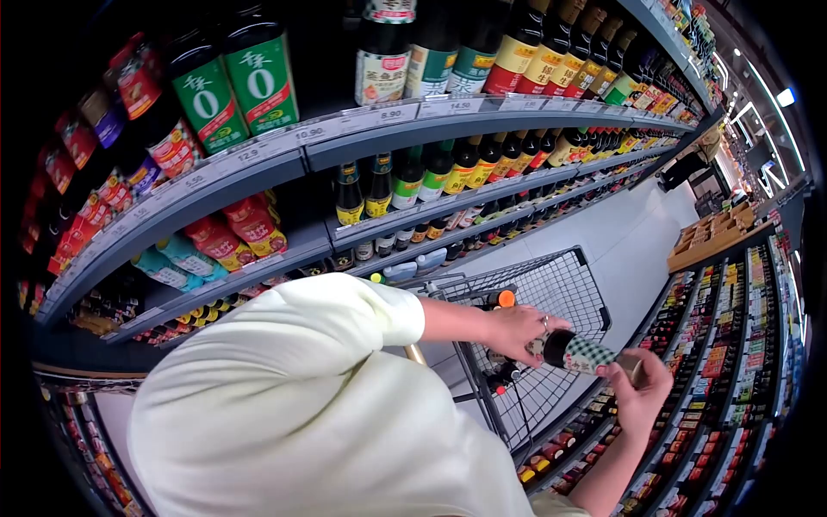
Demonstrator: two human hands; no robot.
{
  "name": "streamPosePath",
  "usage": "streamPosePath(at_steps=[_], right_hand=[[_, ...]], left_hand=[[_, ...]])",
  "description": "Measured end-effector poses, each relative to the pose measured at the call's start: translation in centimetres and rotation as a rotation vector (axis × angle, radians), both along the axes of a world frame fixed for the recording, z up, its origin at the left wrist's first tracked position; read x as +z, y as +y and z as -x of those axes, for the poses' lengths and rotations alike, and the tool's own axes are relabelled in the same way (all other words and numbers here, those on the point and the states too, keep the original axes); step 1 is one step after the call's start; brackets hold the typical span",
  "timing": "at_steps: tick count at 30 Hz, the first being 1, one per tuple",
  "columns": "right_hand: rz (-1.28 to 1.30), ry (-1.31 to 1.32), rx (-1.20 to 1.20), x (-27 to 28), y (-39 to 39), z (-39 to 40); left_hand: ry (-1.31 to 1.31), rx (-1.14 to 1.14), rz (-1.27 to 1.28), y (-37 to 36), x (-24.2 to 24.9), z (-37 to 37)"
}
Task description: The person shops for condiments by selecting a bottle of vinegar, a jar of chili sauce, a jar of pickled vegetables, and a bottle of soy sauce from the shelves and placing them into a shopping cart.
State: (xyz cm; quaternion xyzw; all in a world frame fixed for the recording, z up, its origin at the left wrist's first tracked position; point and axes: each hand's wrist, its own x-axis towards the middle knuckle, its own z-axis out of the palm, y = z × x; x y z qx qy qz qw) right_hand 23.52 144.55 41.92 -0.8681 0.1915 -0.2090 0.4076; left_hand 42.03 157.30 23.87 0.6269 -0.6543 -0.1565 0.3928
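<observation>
A dark sauce bottle (587, 354) with a green-checked label lies nearly sideways between my two hands, above the shopping cart. My left hand (519, 333), with a ring on one finger, is closed around the end near the dark glass. At the other end, the thumb and fingers of my right hand (639, 388) grip the bottle by its brownish end. Below my hands is the black wire shopping cart (573, 289). Inside it, beside my left hand, shows an orange cap (506, 298); darker bottles lie lower down, partly hidden by my arm.
A long shelf (362, 129) of sauce bottles and pouches with price tags runs along the left. Another stocked shelf (689, 379) lines the right side. Ahead, a pale tiled aisle (642, 215) leads to wooden crates (711, 234) and a person in dark trousers (680, 170).
</observation>
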Motion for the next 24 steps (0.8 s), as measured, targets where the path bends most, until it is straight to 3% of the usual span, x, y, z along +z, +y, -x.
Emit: streamPosePath(at_steps=[2, 3, 6, 9, 11, 16, 24], right_hand=[[-0.018, 0.015, 0.057, 2.9, 2.0, -0.9], [-0.022, -0.013, 0.076, 3.6, 2.7, -1.6], [-0.084, -0.240, 0.146, 5.0, 5.4, -5.3], [-0.063, -0.271, 0.212, 5.9, 8.1, -9.2], [-0.212, -0.264, 0.206, 7.0, 9.9, -11.7], [-0.246, -0.271, 0.403, 8.5, 15.5, -16.6], [-0.186, -0.338, 0.611, 11.8, 19.5, -21.2]], left_hand=[[0.134, 0.008, 0.059, 2.6, 2.3, -0.4], [0.029, 0.081, 0.001, 4.1, 3.8, -0.7], [0.033, 0.251, 0.020, 8.6, 7.2, -1.9], [-0.021, 0.422, 0.098, 12.5, 9.7, -3.7], [0.022, 0.486, 0.076, 15.6, 12.3, -4.6], [0.254, 0.526, 0.168, 20.5, 14.6, -6.2], [0.133, 0.738, 0.278, 24.8, 17.0, -8.1]])
